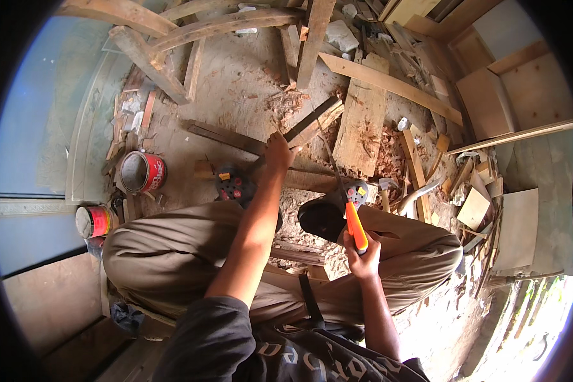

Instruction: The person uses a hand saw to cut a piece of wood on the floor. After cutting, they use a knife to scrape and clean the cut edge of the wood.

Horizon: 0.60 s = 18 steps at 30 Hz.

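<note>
Two bare hands are working on one length of wood, and from where I'm standing the sawing is looking unfinished. Taking twelve o'clock as straight ahead of the person, the wood is lying aslant over the floor, its far end pointing towards one or two o'clock, its near end running back towards seven or eight, across a dark beam.

The left hand is bearing down on the wood, its fingers curling over and closing on it. The right hand, at five o'clock from there, is gripping the orange handle of a saw, its fingers wrapping round with no gap showing. The thin blade is reaching from the handle towards eleven o'clock and is crossing the wood beyond the left hand, nearer the far end.

So the holding and the placing of the blade are looking done. No cut-off end is showing beside the saw, and the wood on both sides of the blade is appearing to run in one line, so I'm judging that some or all of the cut is remaining. How deep the teeth are sitting, I can't tell. Chips are littering the ground at two o'clock, but I'm not sure where they're coming from.

At one o'clock a wide board is lying flat; at nine a red tin is standing well apart.
</note>
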{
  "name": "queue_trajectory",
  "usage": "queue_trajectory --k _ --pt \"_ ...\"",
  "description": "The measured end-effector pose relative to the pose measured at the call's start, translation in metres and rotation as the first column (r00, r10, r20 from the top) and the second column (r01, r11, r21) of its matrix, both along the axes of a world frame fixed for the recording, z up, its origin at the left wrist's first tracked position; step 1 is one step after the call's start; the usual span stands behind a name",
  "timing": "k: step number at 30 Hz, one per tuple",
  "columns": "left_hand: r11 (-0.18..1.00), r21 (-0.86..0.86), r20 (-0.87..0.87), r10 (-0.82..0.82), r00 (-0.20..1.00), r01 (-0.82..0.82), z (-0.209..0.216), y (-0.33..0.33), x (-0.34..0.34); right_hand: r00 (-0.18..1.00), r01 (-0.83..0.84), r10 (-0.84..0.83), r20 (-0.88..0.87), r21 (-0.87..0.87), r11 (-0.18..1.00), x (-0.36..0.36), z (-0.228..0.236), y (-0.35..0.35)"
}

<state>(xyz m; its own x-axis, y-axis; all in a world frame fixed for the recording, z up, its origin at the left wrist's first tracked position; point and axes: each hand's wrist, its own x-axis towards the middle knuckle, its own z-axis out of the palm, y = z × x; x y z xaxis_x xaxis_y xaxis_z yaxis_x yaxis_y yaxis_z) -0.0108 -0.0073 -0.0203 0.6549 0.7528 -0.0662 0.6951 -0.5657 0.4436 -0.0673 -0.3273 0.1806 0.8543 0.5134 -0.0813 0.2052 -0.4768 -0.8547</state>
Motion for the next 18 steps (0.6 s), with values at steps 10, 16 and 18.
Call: queue_trajectory --k 10,16,18 --pt "0.995 0.047 -0.078 -0.083 0.993 0.087 -0.011 -0.022 -0.007 1.0 -0.016 0.016 0.011 0.07 0.997 -0.004 -0.005 -0.009" --pt "0.982 0.003 -0.044 -0.189 0.981 0.19 -0.009 -0.007 0.002 0.998 -0.022 0.014 0.056 0.14 0.99 0.0 0.0 -0.008" --pt "0.976 -0.072 -0.136 -0.212 0.968 0.204 0.009 -0.019 0.014 0.993 0.019 -0.043 0.107 0.213 0.977 -0.002 0.002 -0.011"
